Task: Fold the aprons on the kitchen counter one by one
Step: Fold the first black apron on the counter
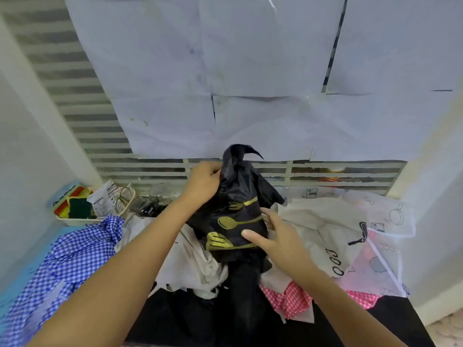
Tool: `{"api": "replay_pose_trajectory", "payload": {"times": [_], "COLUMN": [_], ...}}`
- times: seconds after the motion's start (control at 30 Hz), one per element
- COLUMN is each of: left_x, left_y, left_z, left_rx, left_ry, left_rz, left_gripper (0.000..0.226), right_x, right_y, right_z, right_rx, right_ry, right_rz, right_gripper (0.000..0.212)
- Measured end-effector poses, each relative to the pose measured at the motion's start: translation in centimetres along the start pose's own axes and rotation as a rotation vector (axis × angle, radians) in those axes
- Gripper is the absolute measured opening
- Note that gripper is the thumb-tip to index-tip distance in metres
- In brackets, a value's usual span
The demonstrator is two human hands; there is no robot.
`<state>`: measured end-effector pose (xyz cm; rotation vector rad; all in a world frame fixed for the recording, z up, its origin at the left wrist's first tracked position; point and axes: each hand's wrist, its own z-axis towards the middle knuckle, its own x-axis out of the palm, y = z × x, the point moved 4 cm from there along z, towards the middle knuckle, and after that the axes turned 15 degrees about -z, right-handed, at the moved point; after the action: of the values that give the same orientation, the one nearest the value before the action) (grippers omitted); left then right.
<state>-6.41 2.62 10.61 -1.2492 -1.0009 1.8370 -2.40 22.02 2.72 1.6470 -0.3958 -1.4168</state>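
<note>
A black apron with gold cutlery prints hangs bunched above the pile in the middle of the counter. My left hand grips its top, lifting it up. Straight fingers of my right hand touch the apron's lower right side. Around it lie other aprons: a blue checked one at the left, a cream one with black prints at the right, a white crumpled one below, and a pink checked one at the lower right.
A cream tray with sponges and packets stands at the back left, glass jars beside it. A sheer printed cloth lies at the right. The dark counter shows at the front; walls close in on both sides.
</note>
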Motion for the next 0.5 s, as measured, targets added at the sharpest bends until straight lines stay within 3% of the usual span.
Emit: {"api": "replay_pose_trajectory", "payload": {"times": [0.1,0.17,0.23,0.3,0.4,0.5], "left_x": [-2.6,-4.7,-6.4,-8.1,-8.6,-7.8], "left_y": [-5.6,-8.5,-10.5,-11.1,-11.7,-13.8], "left_z": [0.7,0.5,0.3,0.3,0.2,-1.9], "left_rx": [-0.006,-0.055,-0.101,-0.168,-0.311,-0.376], "left_ry": [-0.113,-0.187,-0.256,-0.315,-0.243,-0.112], "left_rz": [-0.251,-0.458,-0.679,-0.983,-1.396,-1.522], "left_gripper": [0.031,0.031,0.032,0.035,0.032,0.034], "right_x": [-0.5,-1.8,-4.0,-5.1,-3.3,-3.9], "right_y": [3.9,5.9,8.2,11.5,14.4,13.5], "right_z": [0.4,0.4,-0.7,-2.9,-4.4,-3.2], "right_rx": [-0.137,-0.150,-0.173,-0.354,-0.470,-0.221], "right_ry": [-0.072,-0.319,-0.645,-0.853,-0.815,-0.778], "right_rz": [-0.038,-0.200,-0.365,-0.488,-0.768,-0.859], "right_gripper": [0.077,0.093,0.093,0.090,0.107,0.114]}}
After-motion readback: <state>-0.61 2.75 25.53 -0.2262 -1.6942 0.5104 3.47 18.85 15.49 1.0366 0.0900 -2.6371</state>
